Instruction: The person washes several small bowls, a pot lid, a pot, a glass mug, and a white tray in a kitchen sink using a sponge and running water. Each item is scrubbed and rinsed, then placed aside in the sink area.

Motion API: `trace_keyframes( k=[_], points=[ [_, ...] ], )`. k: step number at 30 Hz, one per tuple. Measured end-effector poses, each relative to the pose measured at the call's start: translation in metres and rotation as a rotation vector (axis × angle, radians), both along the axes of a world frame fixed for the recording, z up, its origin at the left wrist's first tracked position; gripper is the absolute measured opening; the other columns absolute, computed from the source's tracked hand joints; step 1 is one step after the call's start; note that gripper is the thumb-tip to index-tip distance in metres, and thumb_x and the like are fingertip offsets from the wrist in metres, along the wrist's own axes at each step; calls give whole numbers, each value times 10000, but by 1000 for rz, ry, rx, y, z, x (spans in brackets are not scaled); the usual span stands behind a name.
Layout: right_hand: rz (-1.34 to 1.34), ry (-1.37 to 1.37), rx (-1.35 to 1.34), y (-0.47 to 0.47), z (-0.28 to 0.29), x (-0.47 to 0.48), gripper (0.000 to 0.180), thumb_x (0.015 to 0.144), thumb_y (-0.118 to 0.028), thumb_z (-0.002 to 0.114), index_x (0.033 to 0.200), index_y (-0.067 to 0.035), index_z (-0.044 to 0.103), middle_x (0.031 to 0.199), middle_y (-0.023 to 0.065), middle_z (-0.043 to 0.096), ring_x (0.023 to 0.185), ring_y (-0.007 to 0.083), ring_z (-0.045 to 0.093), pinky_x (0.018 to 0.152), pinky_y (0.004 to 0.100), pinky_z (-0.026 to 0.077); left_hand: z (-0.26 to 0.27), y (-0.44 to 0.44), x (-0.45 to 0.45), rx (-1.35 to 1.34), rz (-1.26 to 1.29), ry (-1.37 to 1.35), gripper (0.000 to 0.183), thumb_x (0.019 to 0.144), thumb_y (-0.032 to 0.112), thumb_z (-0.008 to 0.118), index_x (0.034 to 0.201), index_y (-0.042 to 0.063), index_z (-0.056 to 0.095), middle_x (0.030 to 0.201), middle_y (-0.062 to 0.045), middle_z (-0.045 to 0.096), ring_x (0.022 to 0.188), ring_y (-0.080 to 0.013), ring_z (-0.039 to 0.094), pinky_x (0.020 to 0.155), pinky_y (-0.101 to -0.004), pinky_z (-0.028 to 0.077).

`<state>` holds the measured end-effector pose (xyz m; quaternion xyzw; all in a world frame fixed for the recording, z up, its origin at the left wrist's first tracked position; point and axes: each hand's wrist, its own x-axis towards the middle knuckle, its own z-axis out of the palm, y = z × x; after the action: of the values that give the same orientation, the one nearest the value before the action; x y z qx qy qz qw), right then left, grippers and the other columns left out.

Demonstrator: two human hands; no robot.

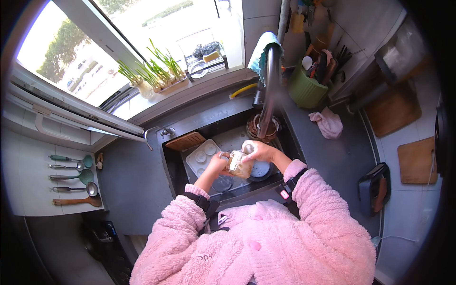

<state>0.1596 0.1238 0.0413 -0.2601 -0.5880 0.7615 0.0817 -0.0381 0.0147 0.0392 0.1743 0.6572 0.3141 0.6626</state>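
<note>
Both hands are over the black sink (170,167), close together around a clear glass mug (239,165) with a brownish tint. My left hand (215,166) grips it from the left side. My right hand (263,152) is at its upper right, with white suds on the fingers. Whether a sponge is in the right fingers, I cannot tell. Under the mug, a round bowl with foamy water (260,169) and a clear round dish (222,184) are partly hidden. A white tray with round cups (192,160) lies to the left in the sink.
A dark faucet (272,82) draped with a blue cloth (263,50) arches over a brown round vessel (251,130). A slatted wooden board (185,141) leans at the sink's back left. To the right are a pink cloth (327,123) and a green utensil holder (306,89).
</note>
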Motion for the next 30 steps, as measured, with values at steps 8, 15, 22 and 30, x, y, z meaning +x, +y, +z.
trace_keyframes(
  k=[8,15,22,30],
  points=[
    [-152,-158,977,-21,-4,-29,325,782,-235,625,1046,-50,576,1154,172,579,1109,344,528,979,410,404,-2,-9,14,-123,333,-377,302,932,-32,342,1198,-92,470,1145,-254,580,984,-416,623,745,-438,602],
    [-105,46,1260,-66,9,-45,496,805,-170,568,1262,14,511,1320,222,498,1249,399,446,1069,440,340,-20,1,6,21,377,-251,188,927,51,435,1008,-4,595,934,-128,652,770,-220,660,566,-351,550],
    [-542,-243,995,-51,10,-54,306,905,-206,501,1127,-4,563,1241,199,549,1113,377,541,971,405,424,10,-8,17,155,255,-72,152,911,-7,385,1042,-24,460,1027,-172,595,814,-304,660,618,-403,601],
    [-214,18,-911,-11,4,-30,469,836,-448,526,1057,-45,620,1041,141,663,904,298,649,870,461,505,39,-10,-17,292,-2,-135,87,920,-5,393,970,53,432,1054,-157,558,953,-340,623,625,-494,607]
  ],
)
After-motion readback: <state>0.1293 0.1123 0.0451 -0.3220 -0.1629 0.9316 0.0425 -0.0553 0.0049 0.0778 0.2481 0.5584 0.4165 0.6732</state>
